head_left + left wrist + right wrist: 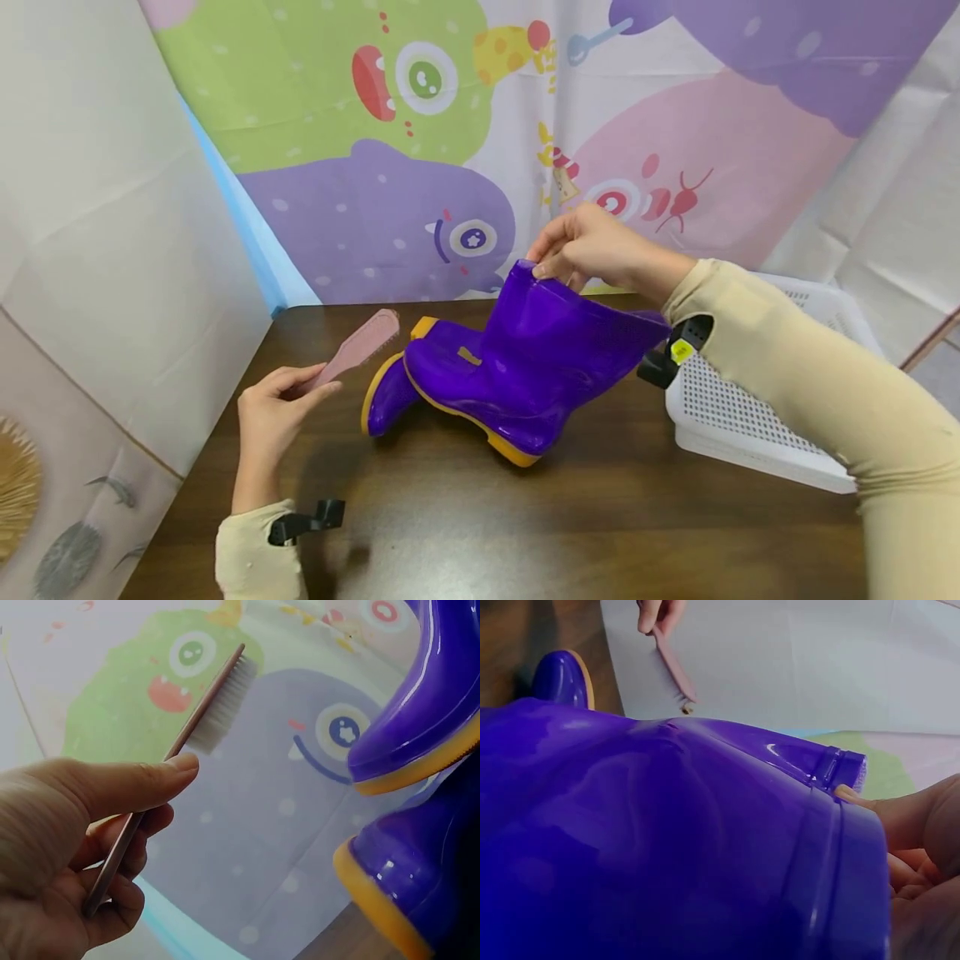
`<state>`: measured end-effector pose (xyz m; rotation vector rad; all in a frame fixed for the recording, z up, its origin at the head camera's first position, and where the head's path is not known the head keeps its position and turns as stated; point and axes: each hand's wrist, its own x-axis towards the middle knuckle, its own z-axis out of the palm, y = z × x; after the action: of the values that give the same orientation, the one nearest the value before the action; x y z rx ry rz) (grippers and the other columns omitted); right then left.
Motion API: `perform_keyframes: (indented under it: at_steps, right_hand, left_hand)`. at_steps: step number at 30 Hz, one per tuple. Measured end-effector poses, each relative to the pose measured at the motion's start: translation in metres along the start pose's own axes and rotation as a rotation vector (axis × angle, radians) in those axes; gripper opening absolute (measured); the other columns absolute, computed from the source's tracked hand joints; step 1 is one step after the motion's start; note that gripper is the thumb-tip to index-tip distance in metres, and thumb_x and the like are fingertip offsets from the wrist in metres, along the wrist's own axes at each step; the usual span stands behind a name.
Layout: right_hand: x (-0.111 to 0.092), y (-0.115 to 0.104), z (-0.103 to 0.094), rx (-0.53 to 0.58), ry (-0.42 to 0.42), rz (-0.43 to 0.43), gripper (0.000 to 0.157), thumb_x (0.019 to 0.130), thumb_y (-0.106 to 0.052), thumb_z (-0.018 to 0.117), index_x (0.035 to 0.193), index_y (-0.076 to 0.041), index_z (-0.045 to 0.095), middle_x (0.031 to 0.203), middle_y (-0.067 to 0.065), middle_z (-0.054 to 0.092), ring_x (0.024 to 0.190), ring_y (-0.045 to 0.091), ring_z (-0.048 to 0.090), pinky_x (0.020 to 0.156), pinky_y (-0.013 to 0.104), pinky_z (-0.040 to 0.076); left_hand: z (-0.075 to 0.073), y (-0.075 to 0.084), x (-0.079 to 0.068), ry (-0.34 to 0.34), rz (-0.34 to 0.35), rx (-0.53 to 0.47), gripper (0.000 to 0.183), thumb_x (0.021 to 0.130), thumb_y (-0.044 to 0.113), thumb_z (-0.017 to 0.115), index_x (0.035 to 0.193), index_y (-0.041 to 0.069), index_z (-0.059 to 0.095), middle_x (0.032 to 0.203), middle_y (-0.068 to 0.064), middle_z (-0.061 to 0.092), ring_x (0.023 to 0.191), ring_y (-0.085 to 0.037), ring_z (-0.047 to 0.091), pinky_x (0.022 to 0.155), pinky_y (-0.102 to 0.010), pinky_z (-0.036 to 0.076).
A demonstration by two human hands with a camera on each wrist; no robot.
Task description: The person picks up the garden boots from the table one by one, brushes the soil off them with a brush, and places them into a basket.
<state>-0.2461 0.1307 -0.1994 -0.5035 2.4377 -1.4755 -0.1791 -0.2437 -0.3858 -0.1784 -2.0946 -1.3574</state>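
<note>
My left hand (273, 417) holds a pink brush (362, 343) by its handle, thumb on one side and fingers curled on the other. White bristles (225, 712) show along one side of its head in the left wrist view. The brush is apart from the boots. With thumb and fingers, my right hand (596, 248) pinches the top rim of a purple rain boot (525, 358) with a yellow sole. This boot is tilted, toe to the left; whether it touches the table I cannot tell. A matching second boot (390, 402) lies behind it, partly hidden.
A white perforated plastic basket (738, 408) stands at the right, partly under my right forearm. The dark wooden table (525, 533) carries everything. A cloth with cartoon monsters (360, 217) hangs along the back, and a white panel (112, 183) stands at the left.
</note>
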Motion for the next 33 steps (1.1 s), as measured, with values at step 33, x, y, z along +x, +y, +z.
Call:
perform_keyframes:
  at_steps: [33]
  right_hand:
    - [0.018, -0.070, -0.044, -0.437, 0.110, -0.276, 0.012, 0.077, -0.002, 0.071, 0.088, -0.001, 0.071, 0.079, 0.005, 0.070, 0.064, 0.002, 0.060, 0.058, 0.017, 0.042]
  left_hand:
    - [-0.010, 0.013, 0.000, 0.063, -0.199, -0.019, 0.029, 0.067, 0.006, 0.081, 0.094, 0.001, 0.072, 0.073, 0.012, 0.065, 0.062, -0.006, 0.055, 0.053, -0.015, 0.045]
